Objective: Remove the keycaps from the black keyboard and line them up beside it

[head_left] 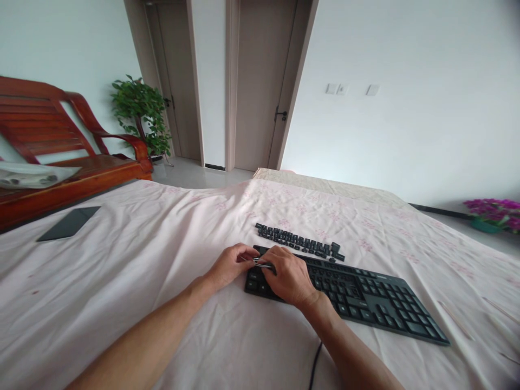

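The right hand's fingers (271,259) pinch a thin metal tool (263,264), held low over the left end of the black keyboard (365,298). The left hand (232,265) is curled, its fingertips at the tool's tip; whether they grip anything I cannot tell. Doing this well probably means seating the tool squarely under one cap, lifting straight up and bracing the board. A row of loose keycaps (298,242) lies just beyond, on the pink sheet (122,271) covering the worktop.

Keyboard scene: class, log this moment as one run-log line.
left hand: at keyboard left end | right hand: grips thin metal tool | loose keycaps: rows behind keyboard
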`<state>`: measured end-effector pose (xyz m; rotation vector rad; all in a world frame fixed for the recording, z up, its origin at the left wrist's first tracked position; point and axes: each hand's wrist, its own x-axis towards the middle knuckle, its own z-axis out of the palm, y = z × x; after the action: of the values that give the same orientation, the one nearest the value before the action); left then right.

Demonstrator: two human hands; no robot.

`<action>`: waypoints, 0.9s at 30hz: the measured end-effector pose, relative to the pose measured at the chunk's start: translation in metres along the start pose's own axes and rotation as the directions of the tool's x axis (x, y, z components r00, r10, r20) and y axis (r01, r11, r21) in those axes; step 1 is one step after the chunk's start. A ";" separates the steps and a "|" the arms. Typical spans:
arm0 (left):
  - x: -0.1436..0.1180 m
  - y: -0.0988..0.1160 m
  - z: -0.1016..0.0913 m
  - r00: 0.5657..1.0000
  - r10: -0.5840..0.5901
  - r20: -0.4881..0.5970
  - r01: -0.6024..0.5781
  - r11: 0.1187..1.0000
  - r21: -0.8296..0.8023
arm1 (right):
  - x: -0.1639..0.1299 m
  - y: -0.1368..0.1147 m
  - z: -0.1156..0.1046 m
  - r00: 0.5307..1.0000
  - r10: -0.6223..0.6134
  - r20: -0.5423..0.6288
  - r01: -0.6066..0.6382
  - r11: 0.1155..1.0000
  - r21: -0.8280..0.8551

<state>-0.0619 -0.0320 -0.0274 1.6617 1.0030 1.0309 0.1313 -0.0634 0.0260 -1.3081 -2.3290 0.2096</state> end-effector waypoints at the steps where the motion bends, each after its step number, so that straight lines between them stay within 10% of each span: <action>1: 0.001 -0.002 0.000 1.000 -0.005 -0.004 0.005 1.000 -0.012 | 0.000 0.000 0.000 1.000 0.014 0.020 -0.013 1.000 -0.016; 13: 0.000 0.004 -0.006 0.993 0.042 0.107 -0.042 0.999 0.004 | 0.005 0.005 0.014 0.994 0.111 0.022 -0.107 0.985 -0.133; 27: 0.002 0.004 0.003 0.999 -0.013 -0.031 0.012 0.999 -0.042 | 0.003 0.000 0.011 0.989 0.135 -0.053 -0.139 0.988 -0.067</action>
<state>-0.0582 -0.0324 -0.0239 1.6081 1.0040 1.0653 0.1246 -0.0602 0.0175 -1.4928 -2.2264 0.1388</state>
